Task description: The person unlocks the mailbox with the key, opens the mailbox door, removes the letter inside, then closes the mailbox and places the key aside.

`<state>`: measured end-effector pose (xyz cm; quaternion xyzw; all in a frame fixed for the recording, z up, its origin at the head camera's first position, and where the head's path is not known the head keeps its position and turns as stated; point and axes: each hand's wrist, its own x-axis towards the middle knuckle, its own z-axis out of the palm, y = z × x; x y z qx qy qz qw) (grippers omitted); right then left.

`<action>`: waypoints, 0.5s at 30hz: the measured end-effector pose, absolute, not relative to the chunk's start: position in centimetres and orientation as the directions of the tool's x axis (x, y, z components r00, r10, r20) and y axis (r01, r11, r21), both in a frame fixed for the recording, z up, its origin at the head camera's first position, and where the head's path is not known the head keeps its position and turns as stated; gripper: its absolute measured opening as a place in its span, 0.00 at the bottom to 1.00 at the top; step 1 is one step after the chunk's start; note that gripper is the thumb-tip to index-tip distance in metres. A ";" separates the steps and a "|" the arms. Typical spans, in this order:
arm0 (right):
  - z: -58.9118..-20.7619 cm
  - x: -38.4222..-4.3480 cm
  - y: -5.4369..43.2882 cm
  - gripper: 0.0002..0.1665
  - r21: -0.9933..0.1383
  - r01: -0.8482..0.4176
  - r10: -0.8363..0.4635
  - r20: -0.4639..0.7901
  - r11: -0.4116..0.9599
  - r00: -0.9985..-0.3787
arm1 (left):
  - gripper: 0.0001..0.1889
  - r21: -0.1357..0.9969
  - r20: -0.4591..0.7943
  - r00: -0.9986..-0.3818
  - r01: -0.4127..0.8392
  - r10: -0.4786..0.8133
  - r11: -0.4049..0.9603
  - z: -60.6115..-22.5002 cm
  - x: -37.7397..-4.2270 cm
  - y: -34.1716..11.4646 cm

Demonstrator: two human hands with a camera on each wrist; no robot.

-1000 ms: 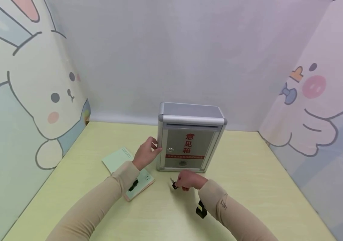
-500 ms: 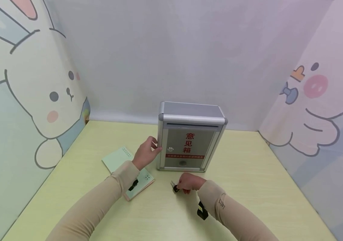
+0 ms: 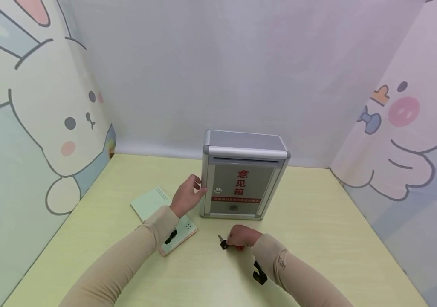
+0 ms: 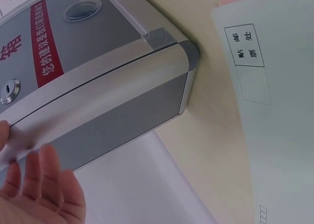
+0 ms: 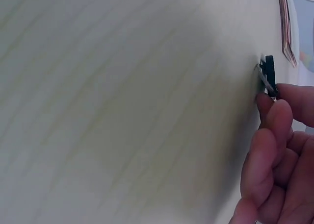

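Note:
A grey metal suggestion box (image 3: 241, 179) with red lettering and a small lock (image 4: 10, 90) stands upright on the table. My left hand (image 3: 186, 196) is at its left side; the thumb touches near the front edge, and the other fingers are loosely bent by the side wall in the left wrist view. Below the box's front, my right hand (image 3: 242, 236) pinches a black-headed key (image 3: 224, 244) between thumb and forefinger, low over the table. The metal blade points away toward the box. In the right wrist view a metal ring shows beside the black key head (image 5: 270, 76).
A stack of pale green envelopes (image 3: 151, 204) lies left of the box, partly beneath my left forearm. The pale yellow table (image 3: 306, 238) meets a grey-white curtain (image 3: 164, 85) behind. Cartoon-printed panels (image 3: 45, 128) flank both sides.
My right hand has moved slightly toward me with the key, away from the box. The left hand and the box have stayed in place.

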<state>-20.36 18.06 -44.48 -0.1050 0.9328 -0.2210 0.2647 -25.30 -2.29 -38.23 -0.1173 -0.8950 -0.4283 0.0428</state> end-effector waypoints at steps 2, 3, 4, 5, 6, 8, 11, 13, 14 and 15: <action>-44.7 -20.3 18.1 0.22 -0.455 -0.088 -0.311 -0.443 0.886 -0.841 | 0.16 0.747 0.200 -0.965 0.263 0.172 0.610 -38.3 -25.3 -2.2; -44.8 -20.3 18.1 0.22 -0.449 -0.094 -0.312 -0.442 0.888 -0.841 | 0.16 0.741 0.213 -0.962 0.273 0.171 0.613 -38.4 -25.3 -2.2; -44.8 -20.3 18.1 0.23 -0.442 -0.100 -0.313 -0.441 0.891 -0.841 | 0.16 0.738 0.225 -0.959 0.282 0.171 0.613 -38.3 -25.3 -2.2; -44.9 -20.3 18.0 0.24 -0.437 -0.104 -0.314 -0.441 0.893 -0.840 | 0.16 0.734 0.235 -0.957 0.290 0.170 0.614 -38.4 -25.2 -2.2; -44.9 -20.3 18.0 0.25 -0.444 -0.102 -0.316 -0.441 0.890 -0.840 | 0.16 0.731 0.244 -0.955 0.296 0.170 0.615 -38.4 -25.2 -2.3; -44.6 -20.4 17.9 0.26 -0.464 -0.083 -0.303 -0.423 0.882 -0.854 | 0.16 0.732 0.252 -0.953 0.303 0.170 0.610 -38.4 -25.1 -2.4; -44.0 -20.5 17.7 0.24 -0.478 -0.092 -0.267 -0.313 0.874 -0.911 | 0.17 0.761 0.239 -0.958 0.287 0.161 0.582 -38.7 -24.9 -2.8; -43.5 -20.5 17.6 0.22 -0.472 -0.122 -0.242 -0.201 0.873 -0.949 | 0.16 0.767 0.238 -0.959 0.281 0.150 0.577 -39.1 -24.5 -3.2; -43.2 -20.5 17.6 0.20 -0.457 -0.146 -0.234 -0.140 0.877 -0.962 | 0.16 0.757 0.252 -0.957 0.289 0.147 0.586 -39.3 -24.2 -3.4; -43.0 -20.4 17.7 0.19 -0.438 -0.169 -0.227 -0.083 0.883 -0.970 | 0.16 0.733 0.276 -0.949 0.309 0.150 0.606 -39.6 -24.0 -3.6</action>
